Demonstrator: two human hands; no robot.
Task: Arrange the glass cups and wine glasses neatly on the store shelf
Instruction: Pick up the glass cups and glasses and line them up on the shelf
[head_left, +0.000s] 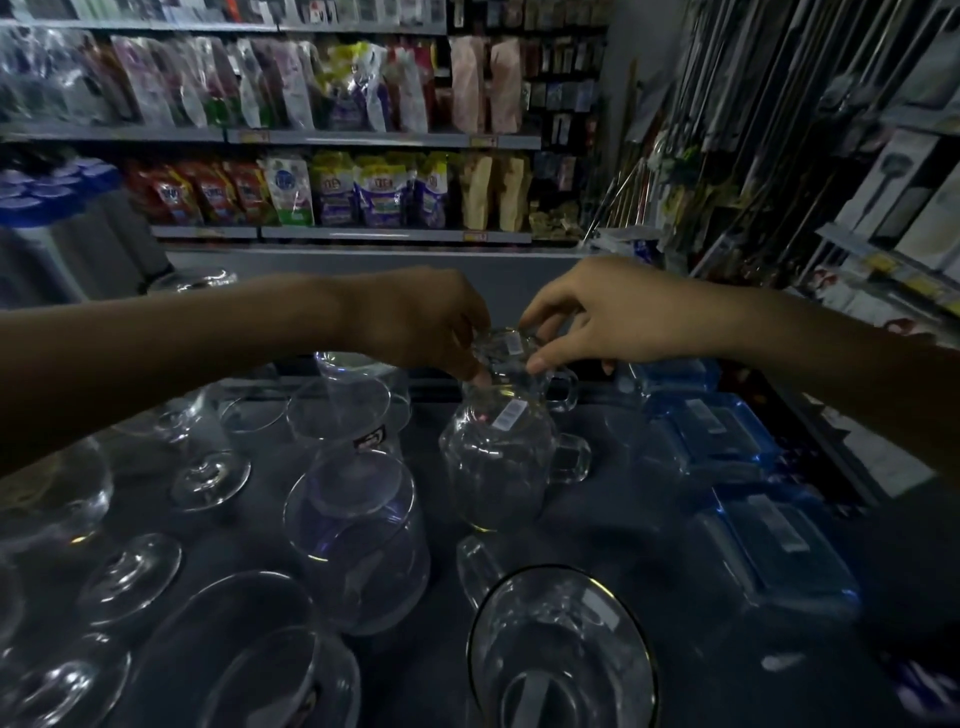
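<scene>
Here the left hand (426, 322) and right hand (587, 317) both pinch, fingertips curled, the small clear glass handled mug (511, 358) at the back of the dark grey shelf (597, 519), just behind a matching clear mug (498, 457). Best to lower it squarely in line, handles turned alike, avoiding any knock of glass on glass

The shelf (613, 519) lay bare only in a strip between the handled mug (493, 457) and the blue containers (727, 441) on the right. To the left, tumblers (358, 545) and wine glasses (208, 478) stood close together with narrow gaps. A gold-rimmed mug (561, 649) blocked the near edge. The left hand (421, 322) and right hand (597, 317) gripped the rear mug (511, 348), forearms spanning the glassware.
</scene>
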